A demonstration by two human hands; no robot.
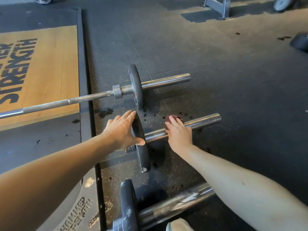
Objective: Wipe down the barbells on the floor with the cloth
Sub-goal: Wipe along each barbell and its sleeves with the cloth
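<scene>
**Cloth on the middle bar's sleeve**

Head view. Three barbells on a black rubber floor, roughly parallel, sleeves pointing toward 2 o'clock.

Far barbell at 11 o'clock of frame centre. Shaft running out to 9 o'clock across a wooden platform. Black far plate upright, bare chrome sleeve beyond it.

Middle barbell at centre. Left hand on its upright black middle plate: fingers laid long over the top rim, thumb hooked across onto the sleeve-side face, plate clasped between them. Right hand at 3 o'clock of that plate, on the chrome sleeve, fingers bent down round a dark red cloth. Cloth bunched, pressed to the sleeve, showing past the fingertips at 12 o'clock of the hand. Sleeve end bare and shiny toward 2 o'clock.

Near barbell at 6 o'clock, sleeve partly behind the right forearm, near plate upright.

Dark wet spots on the floor between far and middle bars. Pale shoe toe at the bottom edge. Grey rack foot at 1 o'clock, well apart from the bars.
</scene>
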